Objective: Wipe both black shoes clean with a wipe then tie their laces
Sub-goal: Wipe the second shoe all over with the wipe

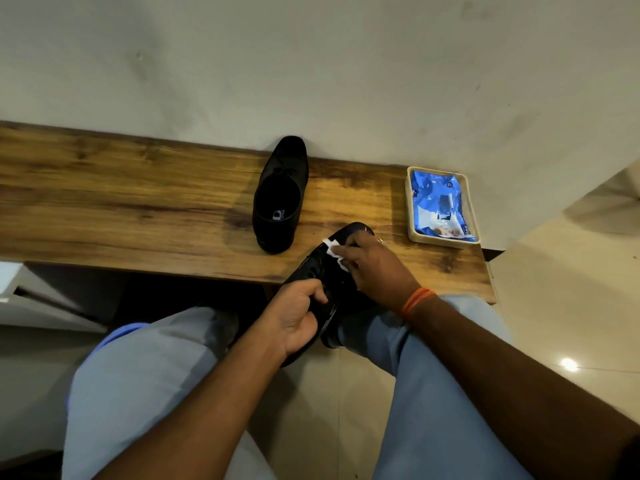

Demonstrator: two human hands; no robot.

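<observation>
Head view: left hand (294, 318) gripped one black shoe (320, 271) over the bench's (138, 202) front edge; right hand (372, 263) pinched the wipe (332, 251) against it. Second shoe (280, 195) waited mid-bench; lacing seemingly undone.

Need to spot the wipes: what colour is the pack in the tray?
Blue with white patches; the wipes pack shows clearly in the head view.

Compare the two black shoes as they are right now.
The far shoe stands alone on the wooden table, untouched; the near shoe is held over the table's front edge. The far shoe sits upright, its opening showing; the near shoe is tilted, gripped by the left hand while the right hand presses a white wipe to it. Both are black.
</observation>
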